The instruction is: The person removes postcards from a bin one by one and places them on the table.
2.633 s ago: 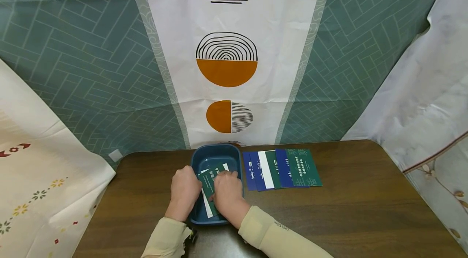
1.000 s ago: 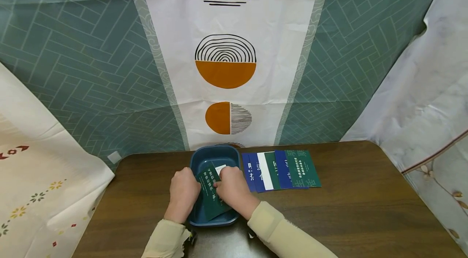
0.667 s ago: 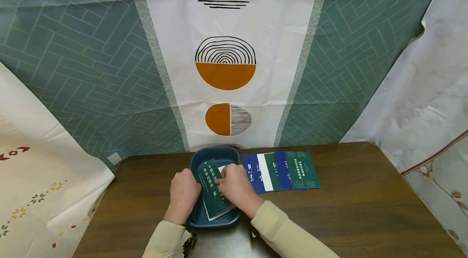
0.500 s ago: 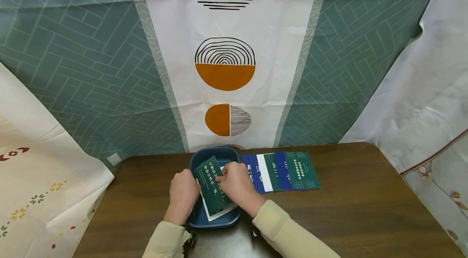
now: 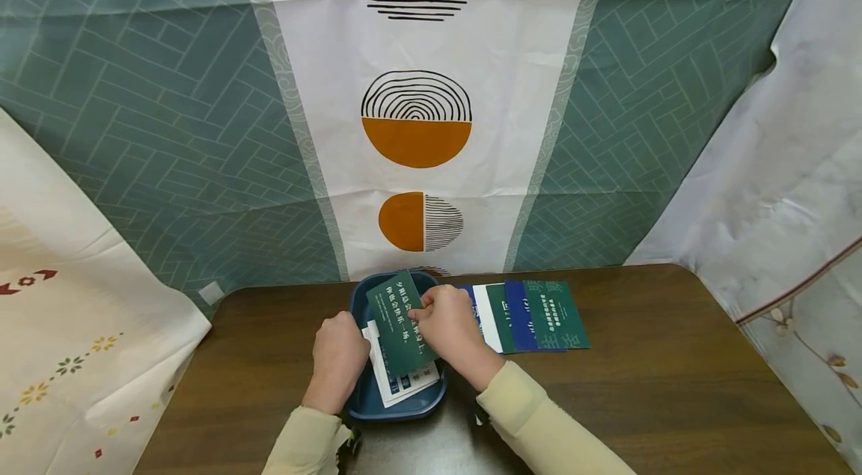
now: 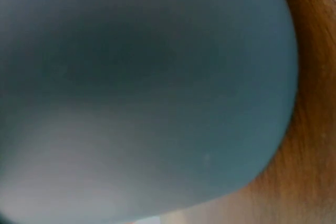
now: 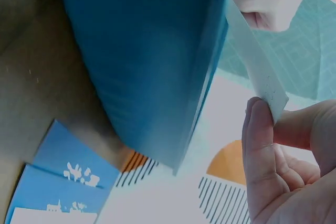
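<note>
My left hand (image 5: 339, 359) grips the left rim of a dark blue plastic tray (image 5: 367, 400), its fingers curled at the edge. The tray's outer wall (image 6: 236, 108) fills most of the left wrist view. Between thumb and fingers, my right hand (image 5: 454, 325) pinches the right edge of a green card (image 5: 397, 329) with white writing, tilted above the tray. Under it lie white cards (image 5: 407, 384) with dark blue print, slanted inside the tray. From the right wrist, the pinched card (image 7: 254, 59) is seen nearly edge-on, beside the tray wall (image 7: 147, 51).
Right of the tray, several blue, white and green cards (image 5: 554, 318) overlap in a fanned row on the brown wooden table (image 5: 640, 393). Patterned cloth (image 5: 417, 41) hangs behind the table, with pale fabric (image 5: 795, 198) along the right side.
My right hand has drawn the green card up and right from the tray, uncovering more of the white cards beneath. My left hand stays at the left rim.
</note>
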Demonstrator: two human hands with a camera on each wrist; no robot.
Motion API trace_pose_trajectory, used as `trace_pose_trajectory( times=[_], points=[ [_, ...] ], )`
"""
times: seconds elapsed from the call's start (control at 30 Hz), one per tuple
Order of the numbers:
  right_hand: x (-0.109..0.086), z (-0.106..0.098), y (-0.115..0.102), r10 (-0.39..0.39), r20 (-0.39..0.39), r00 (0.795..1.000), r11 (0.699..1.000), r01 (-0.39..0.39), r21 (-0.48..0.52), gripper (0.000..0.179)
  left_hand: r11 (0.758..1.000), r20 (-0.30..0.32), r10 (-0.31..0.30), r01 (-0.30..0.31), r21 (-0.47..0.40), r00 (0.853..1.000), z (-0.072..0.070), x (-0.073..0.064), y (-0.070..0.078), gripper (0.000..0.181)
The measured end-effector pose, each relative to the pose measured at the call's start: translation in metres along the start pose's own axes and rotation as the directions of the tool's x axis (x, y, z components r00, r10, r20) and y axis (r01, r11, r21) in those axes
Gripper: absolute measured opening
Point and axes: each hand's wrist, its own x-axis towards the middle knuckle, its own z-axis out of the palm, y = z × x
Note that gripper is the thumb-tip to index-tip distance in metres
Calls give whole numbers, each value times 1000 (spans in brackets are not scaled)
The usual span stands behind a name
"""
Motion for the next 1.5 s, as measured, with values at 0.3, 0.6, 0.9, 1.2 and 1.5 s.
trace_pose_trajectory(
  times=[0.3,0.6,0.9,1.2,1.5],
  points=[
    [4,-15,2,-63,-88,994,998,63,-10,25,1000,4,-1,1,-5,1000,-1,0,0,18],
    [4,-27,6,-51,-106,993,999,49,-18,23,1000,4,2,-2,8,1000,-1,-1,0,18],
    [7,-44,19,-36,-107,994,999,32,-42,42,1000,-10,17,-17,9,1000,-1,-1,0,18],
    [7,-63,32,-24,-129,991,996,12,-89,48,1000,-16,17,-16,15,1000,0,0,1,18],
    [7,-79,48,-21,-121,992,994,8,-108,49,1000,-17,11,-11,9,1000,1,-1,1,19]
  ],
)
